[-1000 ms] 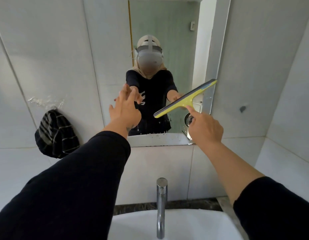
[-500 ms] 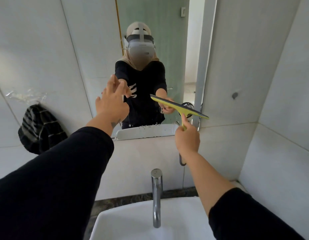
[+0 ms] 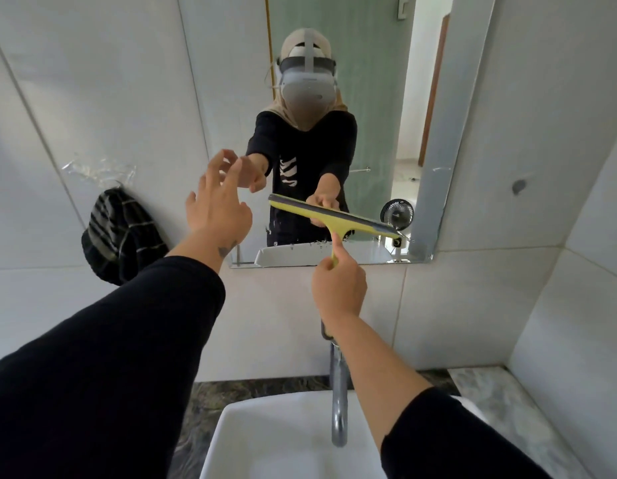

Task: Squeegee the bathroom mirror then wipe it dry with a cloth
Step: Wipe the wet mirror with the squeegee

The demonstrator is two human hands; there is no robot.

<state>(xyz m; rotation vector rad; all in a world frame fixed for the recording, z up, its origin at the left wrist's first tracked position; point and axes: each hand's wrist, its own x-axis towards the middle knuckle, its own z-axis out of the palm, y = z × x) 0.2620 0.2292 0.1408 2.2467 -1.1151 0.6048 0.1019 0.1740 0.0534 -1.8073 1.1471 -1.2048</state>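
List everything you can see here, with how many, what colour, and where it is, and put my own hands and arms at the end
mirror: one, frameless, on the wall above the basin
squeegee: one, yellow with a grey blade, held low against the mirror, tilted down to the right
cloth: one, black with pale stripes, hanging on the wall left of the mirror
clear hook: one, transparent, on the tile above the cloth
tap: one, chrome, upright behind the basin
basin: one, white, bottom centre
countertop: one, grey marble, around the basin
wall tiles: many, white
small fan: one, black, seen as a reflection in the mirror
left hand: open, empty, fingers spread towards the mirror
right hand: gripping the squeegee handle
sleeves: two, black
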